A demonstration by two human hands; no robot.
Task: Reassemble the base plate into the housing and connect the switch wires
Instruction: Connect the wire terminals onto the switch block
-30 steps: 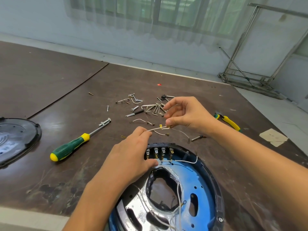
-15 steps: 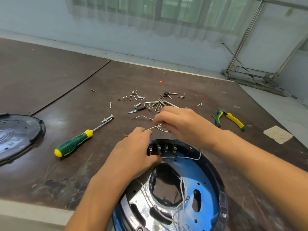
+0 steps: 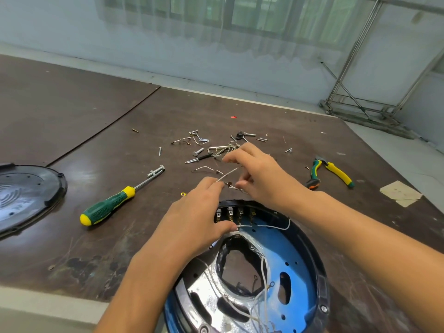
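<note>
Head view: left hand [image 3: 192, 227] pinching a white wire [image 3: 227, 174] above the housing [image 3: 310, 258], thumb beside the switch terminals [image 3: 236, 216]. Right hand [image 3: 260, 175] just beyond, fingertips closed on a small brass connector [image 3: 231, 185]. Blue base plate [image 3: 295, 258] seated inside housing. Screwdriver [image 3: 113, 205] left, pliers [image 3: 329, 171] right.

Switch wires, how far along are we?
Done: base plate sits in the housing. In hand: both hands, left and right, hold a loose wire above the switch terminals. Left: several wires lie unconnected; black cover off.
</note>
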